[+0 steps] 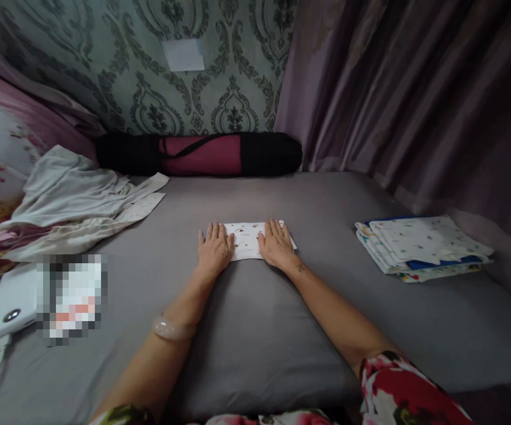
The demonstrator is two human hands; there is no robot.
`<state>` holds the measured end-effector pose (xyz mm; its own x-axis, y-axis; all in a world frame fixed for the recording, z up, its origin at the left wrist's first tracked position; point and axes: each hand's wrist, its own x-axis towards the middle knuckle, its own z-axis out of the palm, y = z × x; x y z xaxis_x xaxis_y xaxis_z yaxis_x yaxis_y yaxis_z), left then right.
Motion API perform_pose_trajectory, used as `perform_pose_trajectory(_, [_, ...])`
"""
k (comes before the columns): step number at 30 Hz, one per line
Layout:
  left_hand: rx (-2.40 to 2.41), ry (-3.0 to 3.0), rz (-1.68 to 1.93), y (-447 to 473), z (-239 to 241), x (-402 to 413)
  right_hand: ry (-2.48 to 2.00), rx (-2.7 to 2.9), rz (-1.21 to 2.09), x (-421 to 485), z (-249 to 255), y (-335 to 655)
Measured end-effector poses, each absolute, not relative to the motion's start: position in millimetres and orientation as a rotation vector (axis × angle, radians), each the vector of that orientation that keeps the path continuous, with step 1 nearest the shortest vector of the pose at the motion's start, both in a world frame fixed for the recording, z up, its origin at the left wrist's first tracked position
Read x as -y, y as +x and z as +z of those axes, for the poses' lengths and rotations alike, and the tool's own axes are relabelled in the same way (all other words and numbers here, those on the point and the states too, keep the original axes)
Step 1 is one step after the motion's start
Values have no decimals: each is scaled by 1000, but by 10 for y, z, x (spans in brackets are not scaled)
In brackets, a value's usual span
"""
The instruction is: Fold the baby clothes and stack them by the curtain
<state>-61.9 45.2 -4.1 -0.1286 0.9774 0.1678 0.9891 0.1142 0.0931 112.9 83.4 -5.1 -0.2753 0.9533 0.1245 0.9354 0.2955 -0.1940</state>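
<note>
A small white folded cloth (pixel 246 241) with a scattered print lies flat on the grey bed sheet, in the middle of the view. My left hand (pixel 215 245) rests palm down over its left end, fingers stretched away from me. Over the right end lies my right hand (pixel 277 243), also flat, with its fingers extended. Both palms touch the cloth and cover its ends; the printed middle shows between my thumbs.
To the right sits a stack of folded printed cloths (pixel 428 239). Loose light garments (pixel 74 189) lie at the left, near a white power bank (pixel 14 304) with cables and a blurred-out item (pixel 76 298). A black and red long bag (pixel 202 154) lies along the wall.
</note>
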Motion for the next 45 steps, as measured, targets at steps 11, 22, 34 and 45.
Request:
perform_pose_trajectory(11, [2409,-2038,-243,-676,-50,-482,-1832,2291,82,-896,-95,1235])
perform_pose_trajectory(22, [2542,-2091,-352,-791,-3,-578,-1836,2234,461,-1062,34,1319])
perform_pose_trajectory(34, [2899,-1981,-570,-1148,264,-541,-2057,1872,869,-1130,269,1869])
perform_pose_trajectory(45, [3039,-1946,-1243,-1102,259,-553,-2026,2111,538,-877,327,1583])
